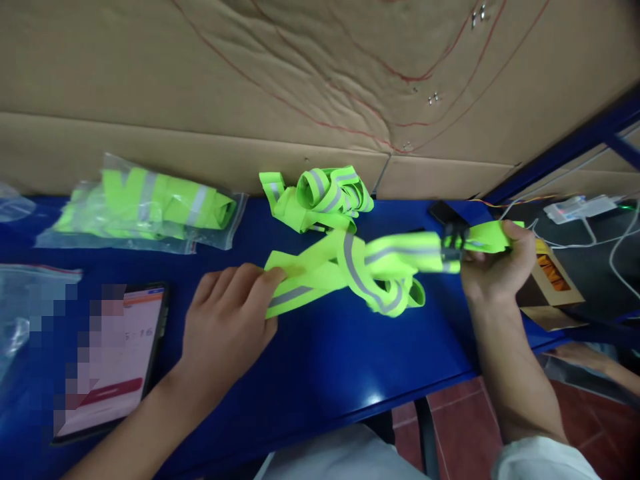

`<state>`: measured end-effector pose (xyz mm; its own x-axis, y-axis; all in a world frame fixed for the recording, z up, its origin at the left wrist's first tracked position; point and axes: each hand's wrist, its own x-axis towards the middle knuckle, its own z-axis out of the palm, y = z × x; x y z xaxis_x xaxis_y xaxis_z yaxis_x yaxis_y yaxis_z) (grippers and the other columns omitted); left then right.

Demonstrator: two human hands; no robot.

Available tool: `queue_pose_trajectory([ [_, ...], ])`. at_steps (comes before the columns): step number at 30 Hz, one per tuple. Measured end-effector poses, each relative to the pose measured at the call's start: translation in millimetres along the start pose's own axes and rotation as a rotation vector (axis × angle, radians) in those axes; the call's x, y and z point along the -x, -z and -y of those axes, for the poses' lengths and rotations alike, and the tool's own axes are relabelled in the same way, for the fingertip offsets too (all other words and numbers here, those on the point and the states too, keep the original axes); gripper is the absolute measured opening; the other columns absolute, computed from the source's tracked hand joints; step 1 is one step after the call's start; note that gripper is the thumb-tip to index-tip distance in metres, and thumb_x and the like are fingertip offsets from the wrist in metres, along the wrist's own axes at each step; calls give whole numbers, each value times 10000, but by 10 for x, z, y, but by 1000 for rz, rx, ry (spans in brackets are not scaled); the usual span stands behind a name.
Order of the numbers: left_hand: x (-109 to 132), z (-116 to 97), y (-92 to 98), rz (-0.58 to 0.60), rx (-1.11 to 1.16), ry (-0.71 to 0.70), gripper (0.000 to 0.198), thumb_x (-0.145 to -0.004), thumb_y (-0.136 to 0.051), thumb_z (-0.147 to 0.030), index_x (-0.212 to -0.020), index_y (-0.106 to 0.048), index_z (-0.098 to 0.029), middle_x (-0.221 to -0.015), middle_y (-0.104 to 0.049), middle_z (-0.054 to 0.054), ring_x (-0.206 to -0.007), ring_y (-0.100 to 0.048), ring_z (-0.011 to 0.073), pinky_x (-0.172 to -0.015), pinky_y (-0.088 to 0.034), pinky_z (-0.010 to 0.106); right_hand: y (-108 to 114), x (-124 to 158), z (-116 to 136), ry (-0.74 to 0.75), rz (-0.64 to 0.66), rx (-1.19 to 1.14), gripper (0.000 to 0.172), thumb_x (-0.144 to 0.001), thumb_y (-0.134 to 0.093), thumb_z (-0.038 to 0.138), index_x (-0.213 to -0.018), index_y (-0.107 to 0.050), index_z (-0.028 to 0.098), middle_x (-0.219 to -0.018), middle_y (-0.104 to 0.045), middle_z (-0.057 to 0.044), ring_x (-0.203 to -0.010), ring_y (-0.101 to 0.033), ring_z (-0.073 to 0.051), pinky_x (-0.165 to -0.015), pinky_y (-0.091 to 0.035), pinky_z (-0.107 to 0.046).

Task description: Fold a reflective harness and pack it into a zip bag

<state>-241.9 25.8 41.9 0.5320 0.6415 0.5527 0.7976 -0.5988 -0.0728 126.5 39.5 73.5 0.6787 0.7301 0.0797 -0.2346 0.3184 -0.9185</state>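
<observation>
A neon-yellow reflective strap [320, 263] with grey stripes stretches between my two hands over the blue table, looped and crossed over itself in the middle. My left hand [235, 310] pinches its left part, fingers closed. At the other end my right hand [497, 260] grips the strap near a black buckle [454, 241], which is blurred. Just behind lies a second bunch of the same reflective strap [330, 193], coiled and loose.
Clear plastic bags [150, 200] of folded neon straps lie at the back left. A phone [115, 353] rests left of my left arm. At right are a dark phone-like object [447, 213], white cables, an open cardboard box [555, 280] and another person's arm [595, 360]. Cardboard [200, 147] lines the back.
</observation>
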Motion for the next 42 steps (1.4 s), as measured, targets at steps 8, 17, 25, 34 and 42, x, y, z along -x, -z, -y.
queue_pose_trajectory([
  [8, 43, -159, -145, 148, 61, 62, 599, -886, -683, -184, -1447, -475, -222, -1341, -579, 194, -1098, -619, 358, -869, -464, 470, 28, 102, -18, -342, 248, -18, 370, -846, -689, 442, -591, -552, 213, -427, -451, 67, -354, -409, -83, -387, -384, -219],
  [17, 129, -427, -184, 62, 592, -119, 810, -912, -731, -424, -1550, -273, -223, -1579, -382, 253, -1466, -417, 352, -1140, -379, 523, 51, 554, -55, -453, 1219, 309, 474, -882, -742, 505, -1223, -726, 177, -1000, -792, -96, -856, -768, -248, -738, -635, -354],
  [25, 56, -508, -253, 222, 483, -177, 387, -1016, -516, -276, -1378, -524, -139, -1188, -732, 108, -1051, -678, 263, -995, -403, 432, -133, 789, -86, 299, 1774, 683, 423, -937, -700, 498, -1253, -709, 218, -1269, -707, -129, -1301, -592, -285, -1147, -442, -468],
  [34, 48, -309, -249, 222, 490, -87, 235, -975, -567, -142, -1205, -554, -185, -1027, -730, 55, -880, -667, 234, -860, -433, 393, 55, 712, -408, 577, 1367, 1141, 758, -1031, -556, 338, -1663, -157, 215, -1415, -607, -192, -1186, -658, -331, -981, -560, -519],
  [42, 53, -279, -146, 223, 712, -27, 227, -997, -560, -200, -1222, -571, -218, -1007, -764, 4, -806, -696, 162, -888, -445, 375, 27, 781, -391, 463, 1098, 1228, 849, -1025, -561, 427, -1676, -82, 165, -1034, -750, -143, -750, -710, -272, -698, -607, -425],
])
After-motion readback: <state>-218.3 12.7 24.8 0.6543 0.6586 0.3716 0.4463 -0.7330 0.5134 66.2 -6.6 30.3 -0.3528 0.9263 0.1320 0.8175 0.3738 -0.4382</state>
